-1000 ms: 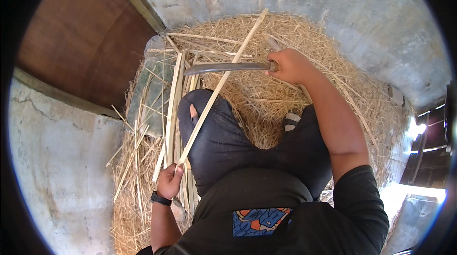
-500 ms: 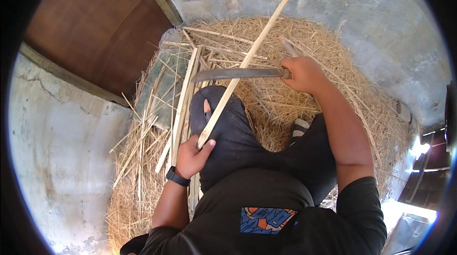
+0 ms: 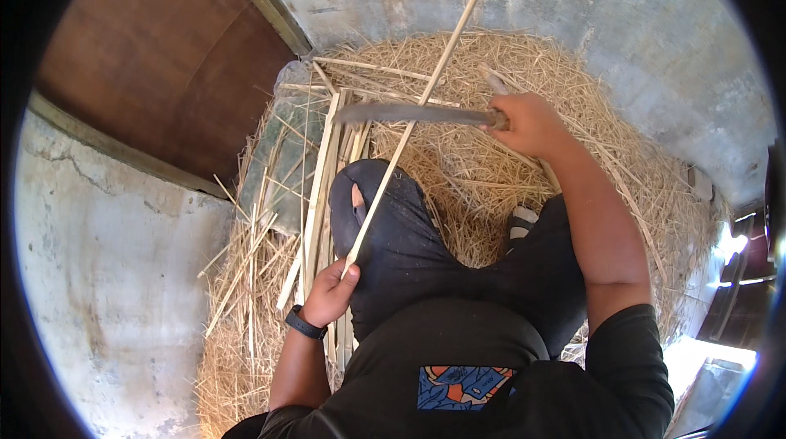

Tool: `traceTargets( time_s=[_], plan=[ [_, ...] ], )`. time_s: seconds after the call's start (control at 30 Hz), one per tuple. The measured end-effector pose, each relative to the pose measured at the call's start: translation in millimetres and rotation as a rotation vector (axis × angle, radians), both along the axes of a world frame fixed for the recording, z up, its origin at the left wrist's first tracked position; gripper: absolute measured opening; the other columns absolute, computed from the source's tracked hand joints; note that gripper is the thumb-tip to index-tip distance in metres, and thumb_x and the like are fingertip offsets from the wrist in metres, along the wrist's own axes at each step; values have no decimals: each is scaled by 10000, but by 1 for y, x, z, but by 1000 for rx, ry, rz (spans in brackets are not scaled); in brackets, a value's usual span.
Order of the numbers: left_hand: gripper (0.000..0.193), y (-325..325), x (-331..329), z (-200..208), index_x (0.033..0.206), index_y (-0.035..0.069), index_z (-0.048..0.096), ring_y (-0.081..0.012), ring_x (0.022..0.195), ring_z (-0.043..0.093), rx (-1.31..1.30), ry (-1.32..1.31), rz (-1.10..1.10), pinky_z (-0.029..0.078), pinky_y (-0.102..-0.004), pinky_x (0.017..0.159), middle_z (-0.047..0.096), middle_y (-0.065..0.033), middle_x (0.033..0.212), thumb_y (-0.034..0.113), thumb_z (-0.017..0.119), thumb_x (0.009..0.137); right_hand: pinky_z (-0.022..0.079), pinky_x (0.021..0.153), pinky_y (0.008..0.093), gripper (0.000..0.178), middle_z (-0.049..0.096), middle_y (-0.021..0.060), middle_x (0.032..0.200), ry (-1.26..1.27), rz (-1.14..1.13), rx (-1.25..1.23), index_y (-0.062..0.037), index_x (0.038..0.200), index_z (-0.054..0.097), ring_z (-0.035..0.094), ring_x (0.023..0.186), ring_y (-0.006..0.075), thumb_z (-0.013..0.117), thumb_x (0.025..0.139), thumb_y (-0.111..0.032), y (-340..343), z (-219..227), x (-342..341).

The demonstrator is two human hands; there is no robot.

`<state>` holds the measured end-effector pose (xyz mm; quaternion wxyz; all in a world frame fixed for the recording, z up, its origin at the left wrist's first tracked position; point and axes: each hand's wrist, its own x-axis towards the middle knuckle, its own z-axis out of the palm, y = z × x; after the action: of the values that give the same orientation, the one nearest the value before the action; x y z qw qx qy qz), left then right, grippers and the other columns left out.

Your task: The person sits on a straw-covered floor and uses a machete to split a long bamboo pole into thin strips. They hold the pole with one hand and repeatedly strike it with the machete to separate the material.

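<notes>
My left hand (image 3: 329,296) is closed round the lower end of a long, pale bamboo strip (image 3: 446,54). The strip slants up to the right, past my bent knee, and its far tip stands out against the back wall. In my right hand (image 3: 528,126) is the handle of a machete (image 3: 393,113). Its dark, slightly curved blade points left and crosses the strip above the knee; the two look to be in contact. Beside my left leg lie several split bamboo strips (image 3: 321,181), lengthwise on the pile.
Straw-like shavings (image 3: 508,54) cover the floor around my legs. A greenish sheet (image 3: 286,152) lies at the left under thin slivers. Weathered walls (image 3: 123,275) and a brown wooden panel (image 3: 164,62) enclose the left and back. A stick (image 3: 494,79) rests beyond my right hand.
The held strip has turned and now shows a narrower side. My left hand has come slightly nearer to me with it. The machete still crosses the strip, its blade a little farther up in view.
</notes>
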<state>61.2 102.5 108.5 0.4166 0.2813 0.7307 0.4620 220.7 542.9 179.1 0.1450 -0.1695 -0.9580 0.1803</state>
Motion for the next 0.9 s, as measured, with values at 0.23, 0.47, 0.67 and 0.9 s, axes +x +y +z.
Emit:
traceTargets(
  time_s=[0.23, 0.47, 0.67, 0.9],
  plan=[
    [472, 11, 5, 13, 887, -8, 601, -178, 594, 566, 36, 557, 82, 450, -332, 573, 589, -67, 663, 443, 614, 1028, 520, 674, 434, 174, 677, 103, 736, 76, 70, -15, -92, 897, 691, 686, 724, 314, 782, 809, -211, -3, -1, -4],
    [491, 35, 8, 42, 805, -2, 559, -358, 540, 599, -67, 889, 177, 455, -416, 522, 575, -182, 586, 440, 671, 987, 553, 717, 440, 143, 712, 103, 783, -59, 116, 47, -81, 926, 705, 715, 774, 319, 723, 834, -189, -15, -5, -9],
    [466, 23, 1, 30, 821, 5, 596, -188, 535, 546, 4, 684, 87, 441, -362, 529, 574, -123, 597, 429, 653, 1005, 583, 719, 422, 223, 737, 131, 847, 32, -102, 93, -80, 1038, 713, 728, 779, 289, 703, 838, -178, 2, -10, -13],
    [475, 8, 4, 25, 851, -8, 611, -157, 545, 513, -51, 686, 157, 433, -340, 538, 544, -103, 595, 435, 624, 1021, 571, 705, 428, 199, 729, 117, 814, -4, -217, -110, -97, 1003, 708, 705, 709, 275, 732, 838, -207, 15, -4, -3]
  ],
)
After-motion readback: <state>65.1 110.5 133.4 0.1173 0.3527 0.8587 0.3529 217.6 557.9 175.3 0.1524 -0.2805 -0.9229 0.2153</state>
